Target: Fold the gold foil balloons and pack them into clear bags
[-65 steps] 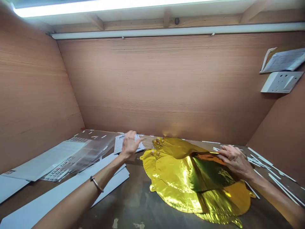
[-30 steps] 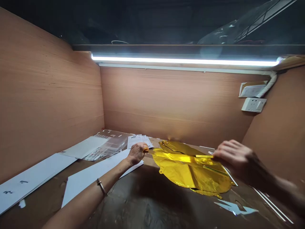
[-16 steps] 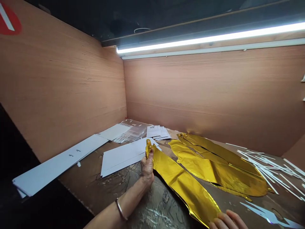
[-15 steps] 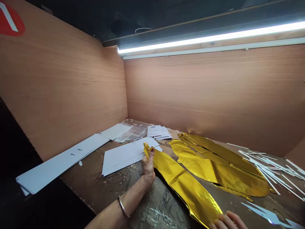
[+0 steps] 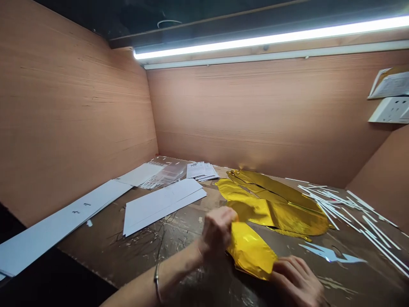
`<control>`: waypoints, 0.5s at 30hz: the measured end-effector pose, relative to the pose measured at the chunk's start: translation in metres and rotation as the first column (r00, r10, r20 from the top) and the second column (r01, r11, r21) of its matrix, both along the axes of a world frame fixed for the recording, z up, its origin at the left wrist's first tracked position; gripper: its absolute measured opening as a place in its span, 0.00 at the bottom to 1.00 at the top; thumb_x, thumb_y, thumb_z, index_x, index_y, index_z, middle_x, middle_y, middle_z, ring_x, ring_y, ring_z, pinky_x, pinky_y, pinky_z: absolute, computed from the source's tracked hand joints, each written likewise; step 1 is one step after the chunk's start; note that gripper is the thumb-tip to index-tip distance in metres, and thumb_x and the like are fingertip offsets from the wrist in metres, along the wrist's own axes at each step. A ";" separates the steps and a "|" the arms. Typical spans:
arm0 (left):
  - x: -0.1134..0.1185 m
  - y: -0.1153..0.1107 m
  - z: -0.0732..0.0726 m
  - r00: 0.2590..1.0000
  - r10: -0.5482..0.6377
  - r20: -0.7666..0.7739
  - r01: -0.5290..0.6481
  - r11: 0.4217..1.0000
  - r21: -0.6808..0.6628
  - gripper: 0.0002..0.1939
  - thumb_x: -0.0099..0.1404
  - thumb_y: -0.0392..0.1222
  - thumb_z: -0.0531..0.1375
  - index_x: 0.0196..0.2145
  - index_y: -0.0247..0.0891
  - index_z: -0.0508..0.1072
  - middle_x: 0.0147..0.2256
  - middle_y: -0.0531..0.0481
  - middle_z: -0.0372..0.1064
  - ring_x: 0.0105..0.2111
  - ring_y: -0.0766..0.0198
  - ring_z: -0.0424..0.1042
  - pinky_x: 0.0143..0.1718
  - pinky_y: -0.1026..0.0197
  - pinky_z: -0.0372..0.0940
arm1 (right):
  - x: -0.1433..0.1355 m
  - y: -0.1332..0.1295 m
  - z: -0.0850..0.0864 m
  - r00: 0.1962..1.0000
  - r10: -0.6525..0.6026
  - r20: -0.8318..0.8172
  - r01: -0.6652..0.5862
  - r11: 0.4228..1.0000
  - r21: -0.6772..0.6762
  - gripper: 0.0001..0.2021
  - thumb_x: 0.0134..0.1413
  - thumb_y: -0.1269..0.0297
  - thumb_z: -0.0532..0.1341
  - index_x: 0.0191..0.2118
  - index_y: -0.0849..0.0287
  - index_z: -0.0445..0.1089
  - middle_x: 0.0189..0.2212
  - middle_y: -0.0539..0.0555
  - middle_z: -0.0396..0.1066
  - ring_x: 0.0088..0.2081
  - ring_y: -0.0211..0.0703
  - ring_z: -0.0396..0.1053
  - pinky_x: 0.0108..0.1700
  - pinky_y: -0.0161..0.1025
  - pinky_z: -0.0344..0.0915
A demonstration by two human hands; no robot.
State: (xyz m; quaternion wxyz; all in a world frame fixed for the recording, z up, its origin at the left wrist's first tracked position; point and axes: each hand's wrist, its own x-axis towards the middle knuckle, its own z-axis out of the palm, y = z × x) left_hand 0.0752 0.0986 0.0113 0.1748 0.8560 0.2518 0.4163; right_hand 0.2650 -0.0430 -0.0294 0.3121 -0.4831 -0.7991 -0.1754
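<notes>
Hands [image 5: 219,230] [image 5: 297,279] hold gold foil [image 5: 251,249] above an apparently scuffed, wood-walled worktop [image 5: 99,251].

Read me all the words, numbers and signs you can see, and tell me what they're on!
No text can be read here.
Dark marks on the long white strip: too blurred.
Print on the small white sheets: too small.
Print at the clear plastic sheets: too small.
Papers on the wall: too faint.

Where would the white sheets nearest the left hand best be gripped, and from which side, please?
Pinch the white sheets by the short left end, perhaps from the left: they lie flat, edges nearly together there, staggered at the right.
</notes>
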 end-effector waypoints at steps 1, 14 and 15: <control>0.007 -0.014 -0.003 0.992 -0.033 -0.123 0.050 0.990 0.132 0.10 0.58 0.34 0.48 0.30 0.35 0.69 0.31 0.45 0.68 0.35 0.60 0.66 0.38 0.58 0.59 | -0.002 0.000 0.001 1.000 -0.007 0.018 0.007 1.000 0.009 0.11 0.50 0.72 0.48 0.30 0.54 0.66 0.25 0.54 0.67 0.30 0.43 0.65 0.36 0.44 0.58; 0.011 -0.053 -0.050 0.898 -0.123 -0.422 0.203 0.968 0.148 0.21 0.54 0.58 0.54 0.31 0.34 0.64 0.31 0.47 0.66 0.36 0.58 0.64 0.44 0.52 0.57 | 0.013 -0.010 0.000 0.993 -0.053 -0.103 0.045 0.996 -0.079 0.10 0.49 0.76 0.50 0.30 0.57 0.65 0.27 0.54 0.65 0.30 0.42 0.63 0.34 0.43 0.60; 0.011 -0.054 -0.050 0.903 -0.134 -0.408 0.200 0.972 0.124 0.27 0.49 0.63 0.55 0.32 0.34 0.64 0.31 0.46 0.66 0.36 0.56 0.64 0.44 0.51 0.57 | 0.015 -0.009 0.003 0.988 -0.050 -0.144 0.035 0.994 -0.101 0.08 0.49 0.74 0.51 0.30 0.57 0.65 0.28 0.55 0.65 0.30 0.42 0.63 0.33 0.42 0.60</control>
